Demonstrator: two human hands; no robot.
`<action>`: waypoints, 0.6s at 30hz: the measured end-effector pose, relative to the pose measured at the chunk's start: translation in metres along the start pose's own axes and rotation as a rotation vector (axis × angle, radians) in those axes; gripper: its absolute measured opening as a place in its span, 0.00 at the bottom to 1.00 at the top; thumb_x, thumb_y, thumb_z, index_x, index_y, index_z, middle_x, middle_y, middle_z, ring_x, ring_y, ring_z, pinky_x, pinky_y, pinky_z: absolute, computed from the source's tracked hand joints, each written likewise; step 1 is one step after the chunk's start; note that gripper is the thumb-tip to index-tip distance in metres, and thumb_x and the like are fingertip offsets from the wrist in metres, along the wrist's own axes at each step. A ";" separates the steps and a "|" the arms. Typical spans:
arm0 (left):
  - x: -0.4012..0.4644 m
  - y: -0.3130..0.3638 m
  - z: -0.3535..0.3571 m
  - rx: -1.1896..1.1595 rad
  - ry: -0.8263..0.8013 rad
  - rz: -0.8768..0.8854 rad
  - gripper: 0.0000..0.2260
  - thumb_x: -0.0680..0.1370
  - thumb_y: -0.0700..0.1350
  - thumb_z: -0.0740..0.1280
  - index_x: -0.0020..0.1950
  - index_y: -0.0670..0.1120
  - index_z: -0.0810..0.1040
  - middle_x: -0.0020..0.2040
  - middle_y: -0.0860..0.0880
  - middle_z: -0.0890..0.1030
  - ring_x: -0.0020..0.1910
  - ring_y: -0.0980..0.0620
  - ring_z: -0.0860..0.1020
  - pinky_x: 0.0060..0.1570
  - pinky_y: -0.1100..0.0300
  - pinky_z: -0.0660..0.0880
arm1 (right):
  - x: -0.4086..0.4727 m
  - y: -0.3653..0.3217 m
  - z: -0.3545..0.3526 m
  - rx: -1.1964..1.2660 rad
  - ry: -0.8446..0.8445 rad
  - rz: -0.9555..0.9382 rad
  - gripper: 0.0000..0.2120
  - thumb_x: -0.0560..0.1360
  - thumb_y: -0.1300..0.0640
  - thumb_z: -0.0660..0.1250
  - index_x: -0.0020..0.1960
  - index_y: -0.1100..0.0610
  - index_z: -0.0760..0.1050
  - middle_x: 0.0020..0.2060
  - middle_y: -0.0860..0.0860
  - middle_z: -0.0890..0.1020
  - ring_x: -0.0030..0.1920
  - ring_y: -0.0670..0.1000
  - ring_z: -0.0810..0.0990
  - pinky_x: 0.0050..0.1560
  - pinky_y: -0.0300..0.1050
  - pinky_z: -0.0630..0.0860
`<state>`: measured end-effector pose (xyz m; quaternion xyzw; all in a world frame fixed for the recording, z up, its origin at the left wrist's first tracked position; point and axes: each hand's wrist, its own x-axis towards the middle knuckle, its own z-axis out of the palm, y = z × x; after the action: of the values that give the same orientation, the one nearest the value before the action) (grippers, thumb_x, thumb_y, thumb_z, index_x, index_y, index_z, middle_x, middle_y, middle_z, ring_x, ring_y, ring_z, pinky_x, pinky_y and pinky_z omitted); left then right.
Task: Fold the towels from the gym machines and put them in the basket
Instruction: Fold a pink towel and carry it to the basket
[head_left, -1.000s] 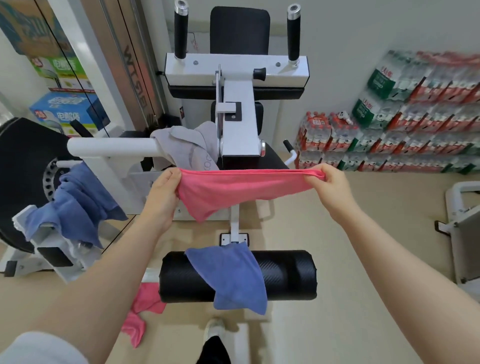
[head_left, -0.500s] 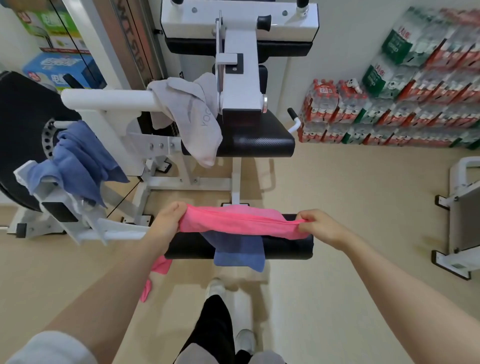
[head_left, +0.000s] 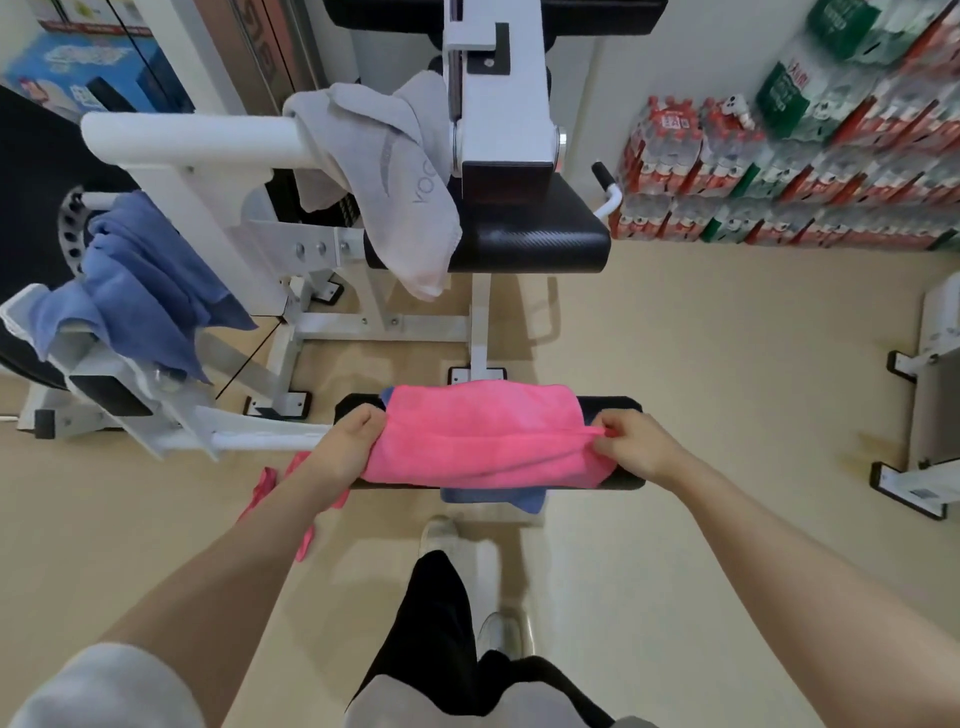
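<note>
Gym floor seen from above: beige flooring (head_left: 675, 364) is running under a white-framed machine (head_left: 498, 93) with a black seat pad (head_left: 530, 228), while shrink-wrapped bottle packs (head_left: 779, 171) are standing stacked against the far wall at right. A grey towel (head_left: 395, 176) is hanging over the machine's white bar (head_left: 192, 137) and down past the seat edge; a blue towel (head_left: 140, 280) is draping the frame at left. Nearer the viewer, a black roller pad (head_left: 621, 405) is lying crosswise, with a second blue towel (head_left: 519, 501) showing beneath it and at its upper left edge (mostly covered). A further pink cloth (head_left: 265, 488) is lying on the floor behind the left forearm.

The pink towel (head_left: 478, 436) is lying spread across the top of the roller pad, between the two hands. The left hand (head_left: 348, 447) is gripping its left end, fingers curled over the edge. The right hand (head_left: 634, 441) is pinching the right end between thumb and fingertips, the cloth gathering into a small peak there. Both hands are resting at the level of the pad, the towel stretching flat from one grip to the other.
</note>
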<state>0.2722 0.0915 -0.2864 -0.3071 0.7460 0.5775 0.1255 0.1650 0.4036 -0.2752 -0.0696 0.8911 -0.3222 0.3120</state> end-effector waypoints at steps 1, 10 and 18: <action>0.006 0.001 0.000 0.045 0.023 0.013 0.13 0.81 0.49 0.55 0.45 0.41 0.71 0.38 0.46 0.71 0.38 0.49 0.69 0.40 0.54 0.68 | 0.007 0.000 0.001 -0.001 0.035 -0.008 0.06 0.71 0.63 0.63 0.36 0.59 0.73 0.34 0.52 0.77 0.38 0.52 0.73 0.36 0.42 0.67; 0.074 0.002 0.005 0.044 0.147 0.007 0.13 0.81 0.47 0.54 0.52 0.38 0.72 0.41 0.46 0.73 0.42 0.50 0.70 0.40 0.60 0.66 | 0.061 0.000 0.013 0.119 0.346 0.110 0.06 0.75 0.61 0.60 0.45 0.54 0.75 0.43 0.50 0.81 0.45 0.53 0.77 0.47 0.46 0.72; 0.113 -0.006 0.010 0.303 0.178 -0.100 0.16 0.82 0.48 0.52 0.61 0.40 0.71 0.50 0.46 0.73 0.48 0.48 0.69 0.47 0.59 0.62 | 0.113 -0.004 0.029 0.103 0.303 0.254 0.11 0.79 0.60 0.56 0.57 0.63 0.72 0.52 0.58 0.79 0.52 0.57 0.75 0.47 0.44 0.67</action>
<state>0.1855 0.0642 -0.3552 -0.3714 0.8164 0.4220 0.1322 0.0924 0.3486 -0.3478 0.1088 0.9117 -0.3323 0.2157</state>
